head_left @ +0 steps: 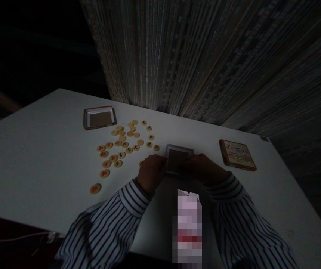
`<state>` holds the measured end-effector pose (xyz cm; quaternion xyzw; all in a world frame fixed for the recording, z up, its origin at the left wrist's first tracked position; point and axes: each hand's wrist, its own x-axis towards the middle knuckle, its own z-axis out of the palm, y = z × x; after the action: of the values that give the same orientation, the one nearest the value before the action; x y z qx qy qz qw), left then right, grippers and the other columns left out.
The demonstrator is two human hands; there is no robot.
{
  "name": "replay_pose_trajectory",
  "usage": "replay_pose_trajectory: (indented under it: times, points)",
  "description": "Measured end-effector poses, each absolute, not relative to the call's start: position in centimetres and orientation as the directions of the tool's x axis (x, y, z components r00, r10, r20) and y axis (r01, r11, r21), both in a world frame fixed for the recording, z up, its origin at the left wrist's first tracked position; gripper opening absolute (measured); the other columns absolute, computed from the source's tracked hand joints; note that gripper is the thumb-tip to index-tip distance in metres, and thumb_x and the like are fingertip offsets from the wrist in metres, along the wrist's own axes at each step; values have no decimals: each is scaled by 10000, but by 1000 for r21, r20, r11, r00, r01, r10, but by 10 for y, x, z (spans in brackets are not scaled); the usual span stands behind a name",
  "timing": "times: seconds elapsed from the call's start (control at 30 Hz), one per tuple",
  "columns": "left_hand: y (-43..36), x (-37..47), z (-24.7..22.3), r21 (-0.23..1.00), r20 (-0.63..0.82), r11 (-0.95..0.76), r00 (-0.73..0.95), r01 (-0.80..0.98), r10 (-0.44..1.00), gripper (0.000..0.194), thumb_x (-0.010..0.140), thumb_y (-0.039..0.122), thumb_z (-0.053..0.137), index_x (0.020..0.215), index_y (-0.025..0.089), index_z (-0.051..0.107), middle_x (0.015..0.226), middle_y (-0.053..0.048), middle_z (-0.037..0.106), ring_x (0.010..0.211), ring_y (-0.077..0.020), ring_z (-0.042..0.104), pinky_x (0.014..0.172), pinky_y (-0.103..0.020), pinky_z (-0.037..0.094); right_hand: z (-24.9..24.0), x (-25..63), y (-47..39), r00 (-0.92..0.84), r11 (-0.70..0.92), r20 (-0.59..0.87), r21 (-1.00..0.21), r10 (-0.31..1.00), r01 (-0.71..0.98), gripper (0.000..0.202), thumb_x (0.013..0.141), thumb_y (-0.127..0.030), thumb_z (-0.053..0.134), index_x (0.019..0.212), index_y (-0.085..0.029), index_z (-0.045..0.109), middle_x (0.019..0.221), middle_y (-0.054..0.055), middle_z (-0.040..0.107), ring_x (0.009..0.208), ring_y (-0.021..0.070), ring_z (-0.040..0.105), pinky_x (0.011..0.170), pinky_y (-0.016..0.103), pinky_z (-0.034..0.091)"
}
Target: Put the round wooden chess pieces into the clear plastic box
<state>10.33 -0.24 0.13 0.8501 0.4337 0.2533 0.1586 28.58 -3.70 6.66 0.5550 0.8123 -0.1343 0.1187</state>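
A small shallow tray with a brown inner base and pale rim is between my two hands on the white table. My left hand has its fingers closed at the tray's left edge. From the other side, my right hand grips the tray's right part, its fingertips dark and hard to make out. Left of the hands lie loose Chinese chess pieces, round and wooden. Some show red characters, some black ones, others a plain face. One piece is partly hidden behind my left hand.
An open shallow tray sits at the back left of the white table. On the right lies a printed box. A pixelated pink and white item shows near the front edge. Ribbed curtain hangs behind the table.
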Motion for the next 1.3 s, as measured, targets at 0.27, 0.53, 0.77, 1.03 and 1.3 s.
replay_pose_trajectory:
  times: [0.27, 0.53, 0.77, 1.03, 1.3]
  points:
    - [-2, 104, 2, 484, 271, -566, 501, 667, 822, 196, 817, 190, 491, 929, 173, 652, 829, -66, 665, 811, -193, 599, 724, -323, 482, 66, 286, -37, -380, 370, -329, -94, 864, 924, 189, 832, -192, 466, 816, -222, 652, 879, 29, 646, 790, 142, 580, 635, 263, 327]
    - [-2, 104, 3, 475, 282, -567, 494, 673, 823, 189, 818, 200, 488, 912, 174, 649, 820, -67, 661, 813, -194, 596, 724, -322, 477, 65, 287, -37, -394, 381, -332, -106, 857, 919, 192, 848, -221, 467, 853, -229, 659, 916, 34, 651, 826, 143, 582, 670, 271, 348]
    - [-2, 104, 3, 490, 284, -562, 488, 667, 826, 191, 812, 197, 487, 907, 176, 652, 815, -64, 661, 801, -194, 598, 721, -326, 482, 69, 283, -37, -369, 360, -368, -97, 853, 928, 199, 841, -184, 474, 854, -230, 667, 929, 31, 658, 847, 146, 582, 682, 268, 344]
    - [-2, 104, 0, 488, 280, -565, 494, 666, 823, 201, 814, 202, 482, 920, 173, 651, 829, -71, 664, 819, -200, 597, 732, -332, 481, 68, 284, -38, -392, 375, -340, -118, 855, 920, 200, 829, -168, 478, 851, -229, 667, 893, 34, 649, 805, 133, 570, 672, 262, 341]
    - [-2, 104, 1, 491, 272, -557, 490, 670, 828, 200, 812, 198, 480, 917, 180, 650, 825, -66, 663, 813, -195, 593, 727, -333, 480, 62, 287, -36, -396, 379, -323, -115, 860, 918, 186, 832, -187, 483, 804, -220, 664, 868, 22, 648, 771, 129, 574, 635, 258, 334]
